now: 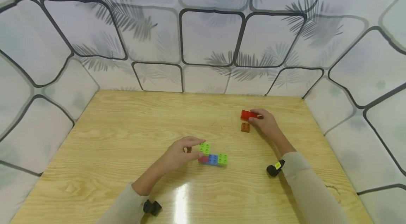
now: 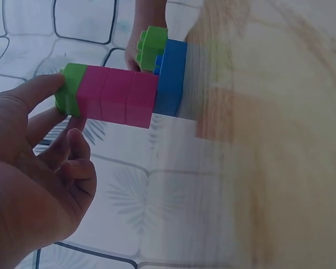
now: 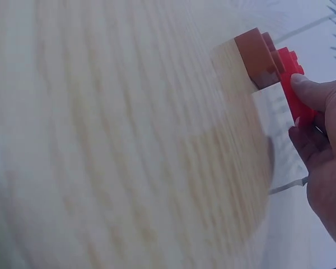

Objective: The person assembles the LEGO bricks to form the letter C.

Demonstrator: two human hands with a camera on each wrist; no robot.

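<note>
Toy building blocks form a small structure on the table. It has a long blue block (image 1: 213, 159) at the base, a green block (image 1: 223, 159) on its right end and a stack of pink blocks (image 2: 117, 96) on its left end. A light green block (image 1: 204, 148) tops that stack, and my left hand (image 1: 177, 153) pinches it between thumb and fingers. Farther back on the right, my right hand (image 1: 268, 124) pinches a red block (image 1: 246, 114) by its right end. Just in front of the red block sits a small orange-brown block (image 1: 245, 127), close beside it in the right wrist view.
The pale wooden table (image 1: 127, 122) is bounded at the back and sides by a patterned cloth wall (image 1: 209, 37). Black camera mounts (image 1: 152, 207) sit at both wrists. Light glares off the table's front.
</note>
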